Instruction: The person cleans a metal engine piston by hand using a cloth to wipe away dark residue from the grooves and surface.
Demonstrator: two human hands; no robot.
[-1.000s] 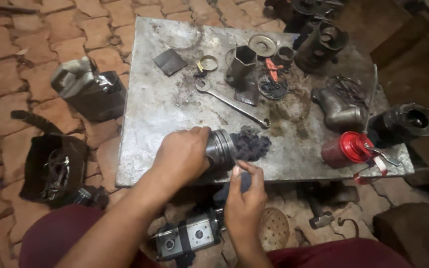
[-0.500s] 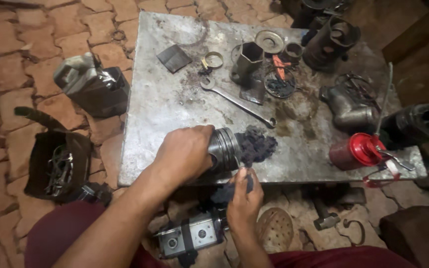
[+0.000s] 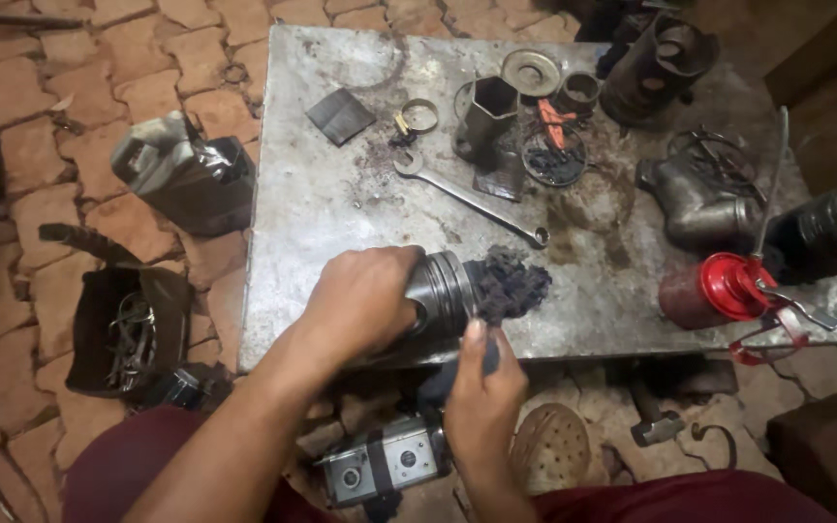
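You work at a low metal table (image 3: pixel 341 194), its grey top scratched and stained with dark grease, which fills the middle and right of the frame. It stands on a floor of reddish paving bricks (image 3: pixel 70 58) that shows along the left side and the top left corner.

Your left hand (image 3: pixel 365 300) is clamped around a ribbed metal cylinder (image 3: pixel 448 291) lying on its side at the table's near edge, low in the middle of the frame. Your right hand (image 3: pixel 481 387), just below it, pinches a dark rag (image 3: pixel 508 286), which is bunched against the cylinder's right end.

Above them on the table lies a long spanner (image 3: pixel 467 199), set on a slant. Near the top stand a hexagonal socket (image 3: pixel 488 111), a flat ring (image 3: pixel 532 70) and a small clamp ring (image 3: pixel 419 115), with a dark square pad (image 3: pixel 339 114) to their left. At the right edge sits a red oil can (image 3: pixel 719 289), with a grey cast housing (image 3: pixel 699 199) above it.

On the bricks at the left stand a dark plastic jug (image 3: pixel 181 174) and an open black bag of tools (image 3: pixel 128 329). Under the table's near edge, at the bottom centre, lies a grey pump body (image 3: pixel 385 465).
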